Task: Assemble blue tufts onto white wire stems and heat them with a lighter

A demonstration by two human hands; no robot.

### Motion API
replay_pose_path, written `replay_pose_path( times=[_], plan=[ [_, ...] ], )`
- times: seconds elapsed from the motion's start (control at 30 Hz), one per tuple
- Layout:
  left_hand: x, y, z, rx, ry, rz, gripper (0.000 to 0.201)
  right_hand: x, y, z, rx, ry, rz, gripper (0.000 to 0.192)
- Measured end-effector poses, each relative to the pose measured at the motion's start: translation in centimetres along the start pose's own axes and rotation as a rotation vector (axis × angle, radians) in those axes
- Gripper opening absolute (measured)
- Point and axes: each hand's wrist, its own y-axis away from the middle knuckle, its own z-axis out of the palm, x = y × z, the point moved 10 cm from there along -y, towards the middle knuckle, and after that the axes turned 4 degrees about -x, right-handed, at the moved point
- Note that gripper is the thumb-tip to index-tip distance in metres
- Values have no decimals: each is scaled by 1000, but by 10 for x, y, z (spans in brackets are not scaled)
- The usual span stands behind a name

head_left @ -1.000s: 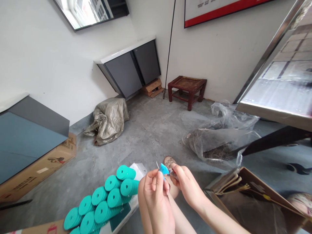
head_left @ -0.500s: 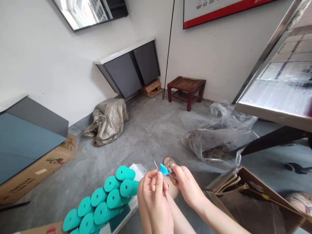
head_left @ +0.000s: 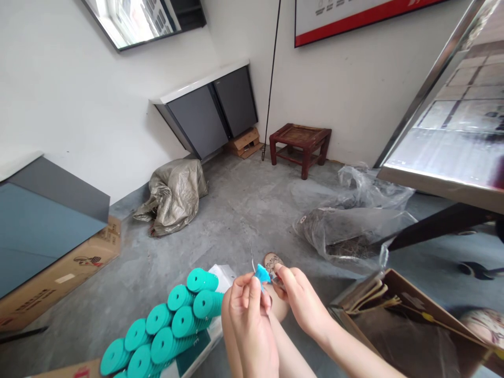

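Above my knees, my left hand (head_left: 252, 310) pinches a small bright-blue piece (head_left: 262, 273) between thumb and fingertips. The blue piece looks thin and fan-shaped. A thin whitish strip (head_left: 253, 264) sticks up beside it. Close on its right is my right hand (head_left: 297, 294), thumb and fingers closed near the blue piece's edge. Something small and greyish shows at those fingers, too little to name. Left of my hands, rows of teal ring-shaped discs (head_left: 167, 344) with centre holes lie stacked on a white box (head_left: 218, 332).
An open cardboard box (head_left: 417, 299) stands at lower right, near a clear plastic bag (head_left: 354, 236) with dark stringy stuff. Farther off are a low brown wooden stool (head_left: 301, 139), a crumpled grey sack (head_left: 177, 194) and a grey cabinet (head_left: 200, 118). A slanted panel (head_left: 452, 142) fills the right.
Both hands stay almost in place. The blue piece has tilted and shifted slightly between the fingers, and the thin strip stands a little more upright.
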Motion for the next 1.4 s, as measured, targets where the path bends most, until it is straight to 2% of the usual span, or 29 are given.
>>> replay_pose_path(
  times=[0.43, 0.9, 1.1, 1.4],
  plan=[
    [-2, -1, -6, 9, -41, 15, 25, -1, 0, -1, 12, 16, 16, 44],
    [-3, 1, -3, -30, 2, -3, 23, -6, -1, -4, 28, 57, 10, 44],
    [-4, 1, -6, 2, -2, -6, 25, -5, 2, -2, 25, 45, -3, 45],
    [-6, 0, -4, -34, 16, -27, 21, -4, 1, -1, 22, 31, -4, 46]
  ],
)
